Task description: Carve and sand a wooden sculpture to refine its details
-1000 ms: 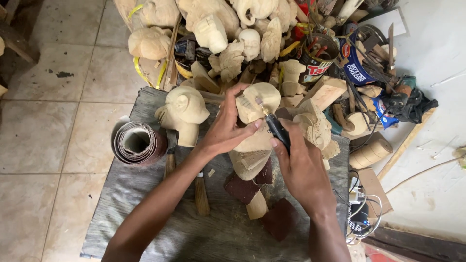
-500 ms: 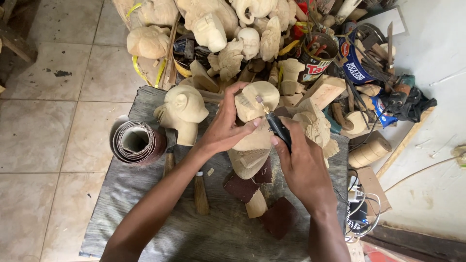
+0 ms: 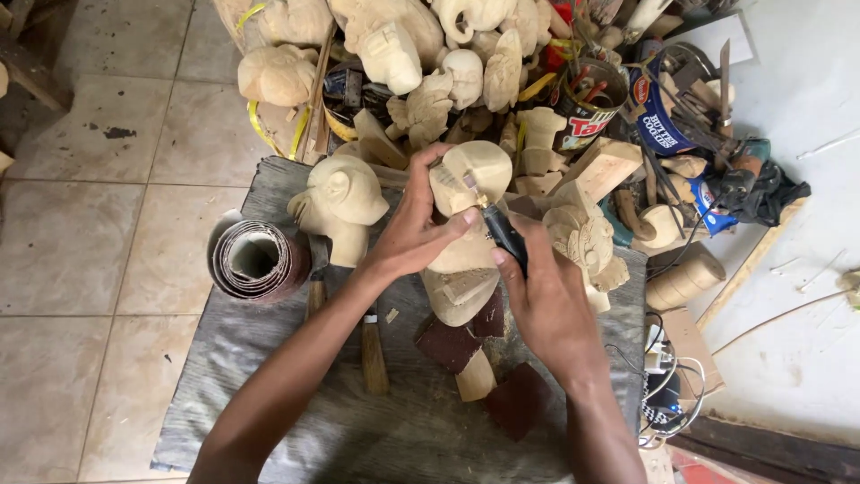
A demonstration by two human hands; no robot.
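Little moved: left hand (image 3: pixel 414 235) still grasps wooden carving (image 3: pixel 466 224); right hand (image 3: pixel 546 300) clenched on rotary tool (image 3: pixel 502 231), tip against carving.

Two labelled containers stand among the clutter at the top right of the head view, behind the grey work mat. One is a round tin can (image 3: pixel 591 112) with an open top holding tools; its label is dark with a red and yellow band wrapped around the side. Just to its right sits a blue round tin (image 3: pixel 661 112), tilted, with white lettering and a small red oval mark on its side, and thin metal tools poking from it. Further right and lower, near the pale wall, a small blue and white packet (image 3: pixel 714 199) lies crumpled beside a dark cloth. No screens or signs show.
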